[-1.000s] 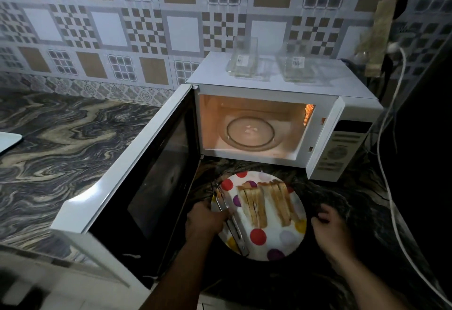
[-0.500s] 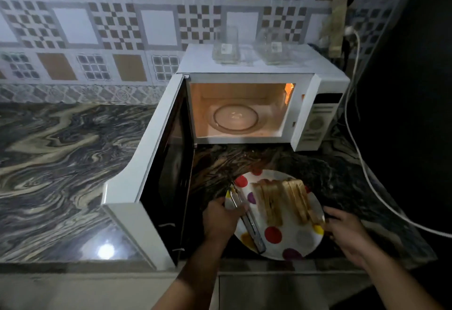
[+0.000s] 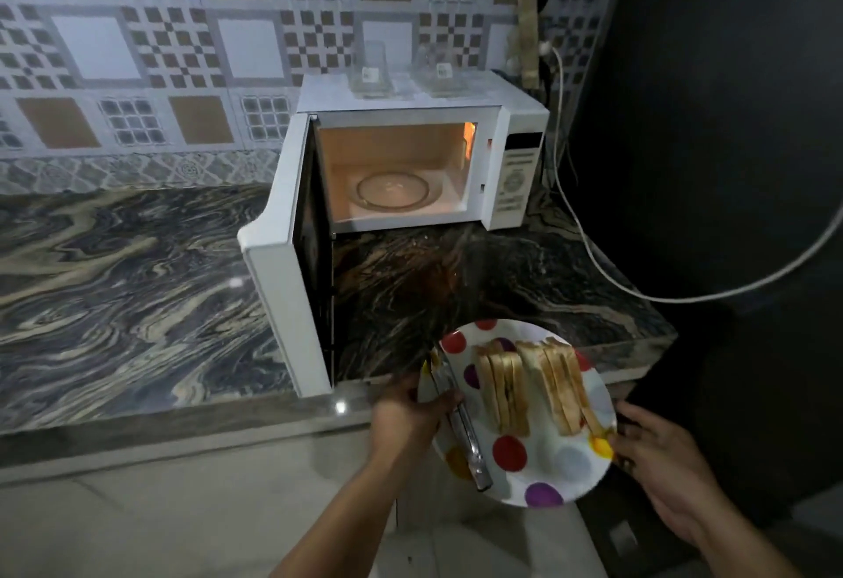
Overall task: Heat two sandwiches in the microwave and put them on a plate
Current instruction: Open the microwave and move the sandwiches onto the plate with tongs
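No writing is showing clearly enough to read: the small stickers on two clear glass containers atop the white microwave are blurring out. Low in the frame, the left hand is gripping the round polka-dot plate at its left rim, pinning metal tongs; the right hand is pinching the right rim. Two toasted, layered sandwiches are lying on it. The microwave door is hanging open above the swirled stone counter.
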